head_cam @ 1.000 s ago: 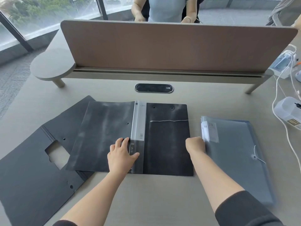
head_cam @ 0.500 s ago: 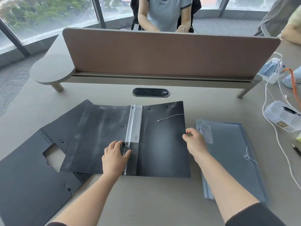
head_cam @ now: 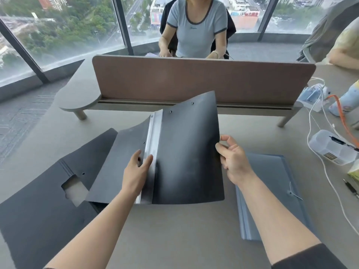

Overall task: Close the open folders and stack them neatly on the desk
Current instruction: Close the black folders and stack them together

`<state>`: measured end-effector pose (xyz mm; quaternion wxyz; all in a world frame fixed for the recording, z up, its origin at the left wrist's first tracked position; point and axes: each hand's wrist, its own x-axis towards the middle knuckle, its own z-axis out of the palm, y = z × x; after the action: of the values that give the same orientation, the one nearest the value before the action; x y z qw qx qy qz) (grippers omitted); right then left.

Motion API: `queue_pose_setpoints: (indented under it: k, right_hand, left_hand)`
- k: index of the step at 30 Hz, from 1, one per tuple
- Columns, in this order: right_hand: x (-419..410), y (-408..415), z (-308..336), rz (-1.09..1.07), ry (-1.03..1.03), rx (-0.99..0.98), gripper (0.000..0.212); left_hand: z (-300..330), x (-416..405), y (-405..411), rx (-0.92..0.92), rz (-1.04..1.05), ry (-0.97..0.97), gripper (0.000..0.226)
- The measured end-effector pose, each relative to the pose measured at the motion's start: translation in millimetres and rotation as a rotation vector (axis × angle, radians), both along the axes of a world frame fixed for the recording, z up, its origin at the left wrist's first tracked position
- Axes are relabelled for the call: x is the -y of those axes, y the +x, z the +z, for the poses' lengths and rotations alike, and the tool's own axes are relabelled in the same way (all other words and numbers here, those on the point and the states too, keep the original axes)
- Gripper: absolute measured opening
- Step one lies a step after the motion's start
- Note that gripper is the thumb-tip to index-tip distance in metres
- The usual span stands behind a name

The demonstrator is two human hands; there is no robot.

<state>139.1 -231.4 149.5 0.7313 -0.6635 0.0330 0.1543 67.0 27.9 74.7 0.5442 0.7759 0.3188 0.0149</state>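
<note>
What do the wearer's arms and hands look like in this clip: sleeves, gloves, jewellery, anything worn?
Both hands, left hand and right hand, are bare: no gloves, rings, watch or bracelets visible. The forearms are uncovered. A dark, black-looking sleeve shows at the right upper arm near the frame's bottom edge; only a sliver of dark fabric shows on the left.

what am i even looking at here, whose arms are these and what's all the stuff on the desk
This is one picture from a camera worn on a person's head, looking down at their own bare arms. No machine is involved. The left hand presses on the clear spine of an open black folder, while the right hand lifts its right cover to fold it shut. Another opened-out black folder lies flat at the left, and a closed blue folder at the right. All rest on a grey desk.
</note>
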Motion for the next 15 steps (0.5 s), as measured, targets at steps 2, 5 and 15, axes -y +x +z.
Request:
queue_pose_setpoints:
  k: [2, 5, 15]
  right_hand:
    - [-4.1, -0.8, 12.5, 0.031, 0.088, 0.001, 0.026]
    - [-7.3, 1.1, 27.0, 0.064, 0.176, 0.050, 0.028]
    - [-24.3, -2.3, 61.8, 0.097, 0.355, 0.081, 0.027]
  left_hand:
    - [12.4, -5.8, 4.5, 0.038, -0.010, -0.034, 0.060]
    - [32.0, -18.9, 8.5, 0.097, -0.022, -0.046, 0.066]
    - [88.1, -31.3, -4.9, 0.043, -0.097, -0.639, 0.059]
